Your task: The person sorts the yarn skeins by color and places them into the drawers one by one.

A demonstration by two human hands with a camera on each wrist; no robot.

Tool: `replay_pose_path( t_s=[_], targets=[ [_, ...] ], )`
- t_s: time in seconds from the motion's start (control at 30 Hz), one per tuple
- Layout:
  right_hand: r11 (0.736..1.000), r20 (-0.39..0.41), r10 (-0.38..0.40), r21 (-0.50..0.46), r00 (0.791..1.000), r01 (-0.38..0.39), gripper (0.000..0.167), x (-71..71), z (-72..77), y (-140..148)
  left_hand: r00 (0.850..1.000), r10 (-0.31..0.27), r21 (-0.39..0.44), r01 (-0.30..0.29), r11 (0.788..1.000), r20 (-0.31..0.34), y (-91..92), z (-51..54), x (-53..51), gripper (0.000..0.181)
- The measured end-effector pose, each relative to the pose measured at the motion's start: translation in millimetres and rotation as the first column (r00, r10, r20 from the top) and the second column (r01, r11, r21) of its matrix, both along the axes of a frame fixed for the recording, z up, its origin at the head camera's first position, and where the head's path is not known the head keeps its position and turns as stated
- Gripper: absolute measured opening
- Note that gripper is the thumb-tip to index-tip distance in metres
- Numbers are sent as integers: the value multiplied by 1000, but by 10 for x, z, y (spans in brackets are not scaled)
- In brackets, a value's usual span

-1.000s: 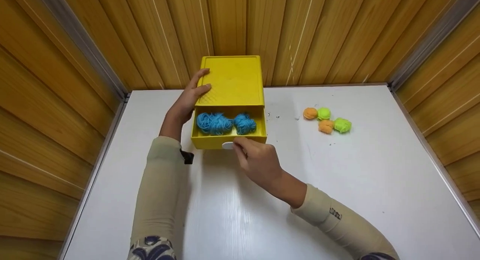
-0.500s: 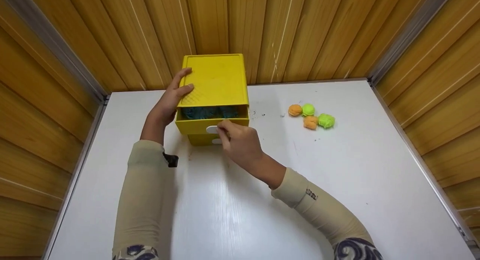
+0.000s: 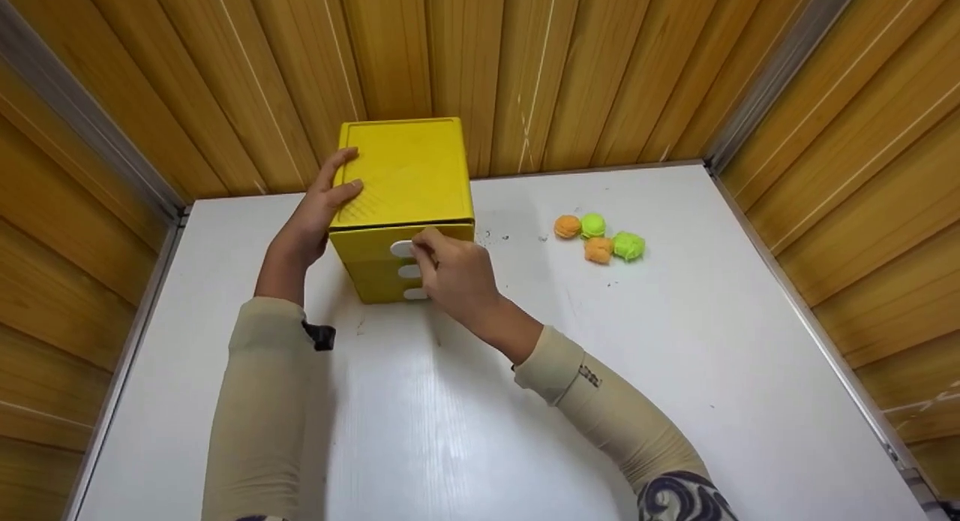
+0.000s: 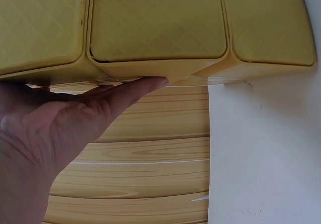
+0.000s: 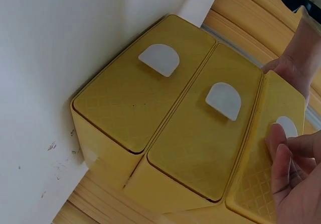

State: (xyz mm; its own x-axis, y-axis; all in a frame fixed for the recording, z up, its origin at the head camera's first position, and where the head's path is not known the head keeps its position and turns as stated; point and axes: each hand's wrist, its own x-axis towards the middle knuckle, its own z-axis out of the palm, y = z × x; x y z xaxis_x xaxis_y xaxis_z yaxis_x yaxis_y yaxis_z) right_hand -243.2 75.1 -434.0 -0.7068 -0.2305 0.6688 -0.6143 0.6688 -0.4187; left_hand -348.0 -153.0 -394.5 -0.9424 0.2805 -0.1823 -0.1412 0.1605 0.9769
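A yellow drawer unit (image 3: 405, 172) with three stacked drawers stands on the white table. My left hand (image 3: 311, 217) rests along its left side, with fingertips at the top edge. In the left wrist view, the left fingers (image 4: 135, 91) lie straight against the side wall. My right hand (image 3: 463, 277) pinches the white handle (image 3: 400, 248) of the top drawer (image 3: 360, 243) between thumb and forefinger. That drawer is pushed almost fully in, with a thin dark gap under the lid; its contents are hidden. Two lower handles (image 5: 224, 101) show beneath.
Two orange balls (image 3: 568, 227) and two lime-green balls (image 3: 628, 246) lie clustered on the white table (image 3: 675, 341), right of the unit. Wood-patterned panels (image 3: 390, 48) stand behind and at both sides. Small dark specks mark the tabletop.
My right hand has pushed the top drawer inward, covering the blue yarn balls that showed inside it. My left hand has stayed on the unit's side. The head view has shifted.
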Motion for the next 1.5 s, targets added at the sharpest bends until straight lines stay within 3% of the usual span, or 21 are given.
replay_pose_path(
  t_s=[0.27,0.83,1.33,1.5],
  targets=[
    [1000,-27,-15,-13,1000,15,7,-44,-52,-14,1000,-7,20,7,1000,-1,-19,-77,46,62],
    [999,2,-26,-23,1000,26,8,-15,-44,25,1000,-4,9,4,1000,6,27,-74,23,62],
    [999,113,27,-39,993,-23,20,29,-29,71,1000,8,8,-8,1000,0,-1,4,15,63],
    [998,117,49,-48,992,-43,26,56,-79,126,1000,14,0,-14,1000,-6,-6,-4,6,64]
  ],
)
